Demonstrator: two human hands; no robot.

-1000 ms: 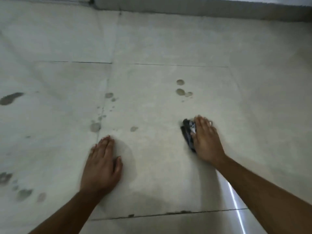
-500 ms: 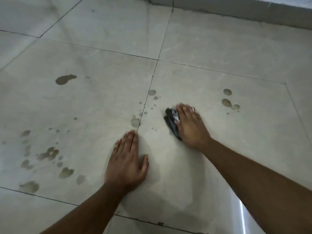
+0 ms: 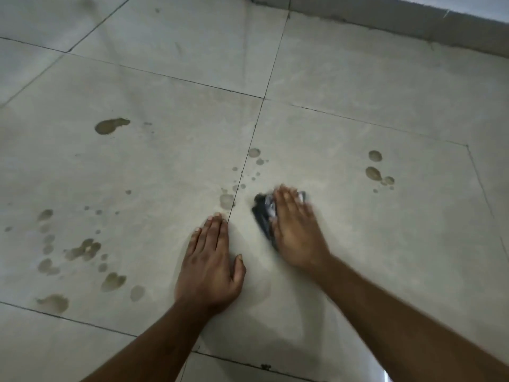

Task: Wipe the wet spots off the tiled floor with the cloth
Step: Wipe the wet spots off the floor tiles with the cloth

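Note:
My right hand (image 3: pixel 296 232) lies flat on a dark crumpled cloth (image 3: pixel 263 213) and presses it against the pale tiled floor (image 3: pixel 358 244); the cloth sticks out past the hand's left edge. My left hand (image 3: pixel 210 268) rests palm down on the floor beside it, fingers together, holding nothing. Small wet spots (image 3: pixel 227 201) sit along the grout line just ahead of my left fingertips. Three wet spots (image 3: pixel 373 173) lie to the right of the cloth. A larger patch (image 3: pixel 110 126) and several spots (image 3: pixel 82 250) mark the tile to the left.
A raised grey skirting or step (image 3: pixel 413 20) runs along the far edge of the floor. Dark grout lines (image 3: pixel 259 117) split the floor into large tiles. A bright reflection (image 3: pixel 385 377) shows at the bottom right.
My right hand has slid the cloth leftward across the tile, toward the grout line. The view has swung left, bringing more wet spots on the left tile into sight. My left hand stays planted.

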